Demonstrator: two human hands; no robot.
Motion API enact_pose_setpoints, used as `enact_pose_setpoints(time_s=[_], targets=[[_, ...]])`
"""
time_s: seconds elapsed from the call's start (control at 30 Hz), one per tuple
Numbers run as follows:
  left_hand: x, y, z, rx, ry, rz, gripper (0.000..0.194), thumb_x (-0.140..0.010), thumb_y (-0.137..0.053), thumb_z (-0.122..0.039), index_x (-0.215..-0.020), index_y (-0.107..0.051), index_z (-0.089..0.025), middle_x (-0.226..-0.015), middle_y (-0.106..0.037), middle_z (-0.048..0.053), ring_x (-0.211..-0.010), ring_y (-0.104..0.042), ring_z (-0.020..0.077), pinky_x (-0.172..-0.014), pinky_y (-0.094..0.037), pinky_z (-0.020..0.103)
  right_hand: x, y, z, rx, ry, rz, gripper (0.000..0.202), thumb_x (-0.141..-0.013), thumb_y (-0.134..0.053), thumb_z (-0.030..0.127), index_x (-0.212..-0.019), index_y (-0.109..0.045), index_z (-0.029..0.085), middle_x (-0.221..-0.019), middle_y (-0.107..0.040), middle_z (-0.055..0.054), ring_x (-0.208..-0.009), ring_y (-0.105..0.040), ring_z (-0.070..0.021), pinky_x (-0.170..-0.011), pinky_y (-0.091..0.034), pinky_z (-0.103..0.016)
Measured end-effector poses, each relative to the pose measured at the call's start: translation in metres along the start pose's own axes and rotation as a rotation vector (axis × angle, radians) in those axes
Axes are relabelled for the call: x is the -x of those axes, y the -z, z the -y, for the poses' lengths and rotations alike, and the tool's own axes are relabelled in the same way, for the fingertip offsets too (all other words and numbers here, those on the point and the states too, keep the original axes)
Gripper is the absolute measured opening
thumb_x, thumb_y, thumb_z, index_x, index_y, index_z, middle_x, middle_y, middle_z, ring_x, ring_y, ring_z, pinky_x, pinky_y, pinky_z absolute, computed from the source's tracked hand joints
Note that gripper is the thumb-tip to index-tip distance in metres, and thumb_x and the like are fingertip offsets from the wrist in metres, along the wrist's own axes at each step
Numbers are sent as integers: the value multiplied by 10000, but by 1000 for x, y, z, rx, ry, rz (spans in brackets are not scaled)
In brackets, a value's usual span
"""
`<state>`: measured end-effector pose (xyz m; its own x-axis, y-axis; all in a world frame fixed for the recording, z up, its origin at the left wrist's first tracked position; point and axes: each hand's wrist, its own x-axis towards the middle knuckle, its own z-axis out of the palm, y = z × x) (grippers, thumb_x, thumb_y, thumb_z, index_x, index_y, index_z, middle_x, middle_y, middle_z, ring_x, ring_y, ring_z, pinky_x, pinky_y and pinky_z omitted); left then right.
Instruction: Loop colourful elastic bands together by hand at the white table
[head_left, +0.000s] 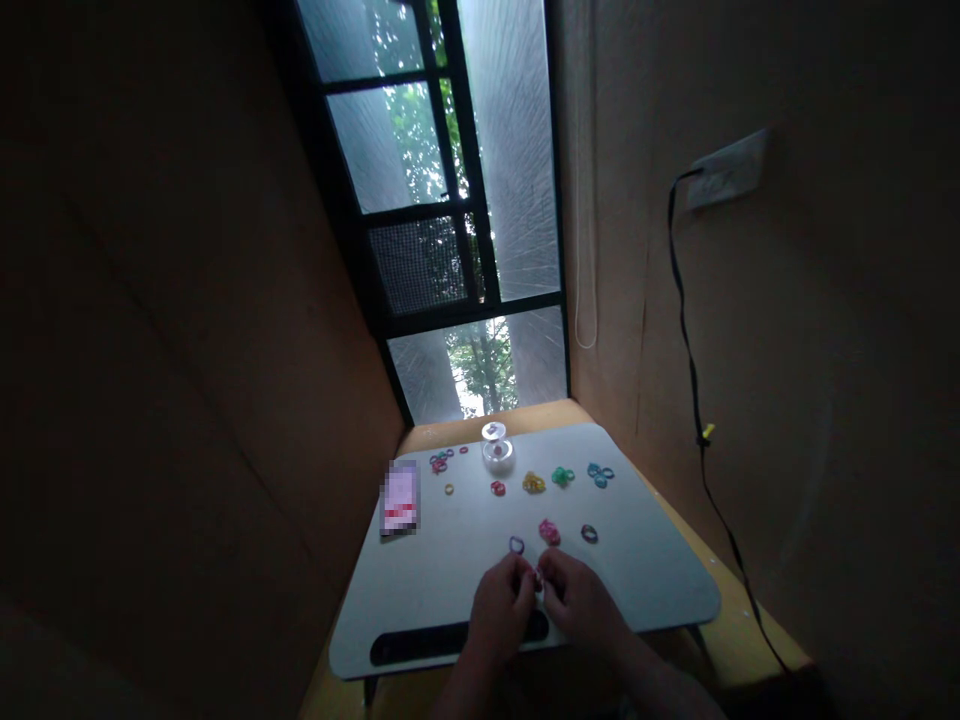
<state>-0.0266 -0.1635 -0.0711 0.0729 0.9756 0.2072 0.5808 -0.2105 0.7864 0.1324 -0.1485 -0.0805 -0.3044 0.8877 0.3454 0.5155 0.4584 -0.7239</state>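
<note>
My left hand and my right hand meet over the near part of the white lap table. Both have their fingers pinched round a small reddish band, mostly hidden by the fingertips. Just beyond my left fingertips lies a purple band, which looks like a small hair tie. A pink bunch of bands sits past my right hand, with a dark band to its right. Farther back are red, yellow, green and blue bands in separate groups.
A clear round container stands at the back of the table. Mixed bands and a single yellow band lie left of it. A phone-like object rests at the left edge. A black cable hangs from the right wall.
</note>
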Motion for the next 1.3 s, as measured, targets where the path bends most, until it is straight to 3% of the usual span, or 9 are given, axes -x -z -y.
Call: enact_pose_setpoints(time_s=[0.53,0.93,1.3], targets=[[1,0,-2,-29,3,-5,220,-925,-483,-325,-764,-575,-208,-692,-636,-1,-645,-560,151,-607,-353,246,-1,3,3,-85,29,12,167,-895,-428,192,-845,-586,211,-793,-638,-3,-745,-586,-162,-707,-409,-256],[1,-1,-3,-58,19,-24,173,-910,-483,-266,-811,-611,-205,-746,-671,6,-700,-604,157,-651,-382,244,2,-1,-3,-31,14,-15,110,-847,-444,185,-782,-530,209,-709,-582,12,-662,-537,-152,-631,-365,-252],[2,-3,-1,-95,12,-23,161,-912,-492,-268,-821,-612,-210,-729,-662,-5,-681,-595,150,-635,-373,238,2,-1,-3,-29,-11,1,187,-911,-449,297,-769,-533,209,-702,-588,10,-667,-545,-157,-632,-366,-262]])
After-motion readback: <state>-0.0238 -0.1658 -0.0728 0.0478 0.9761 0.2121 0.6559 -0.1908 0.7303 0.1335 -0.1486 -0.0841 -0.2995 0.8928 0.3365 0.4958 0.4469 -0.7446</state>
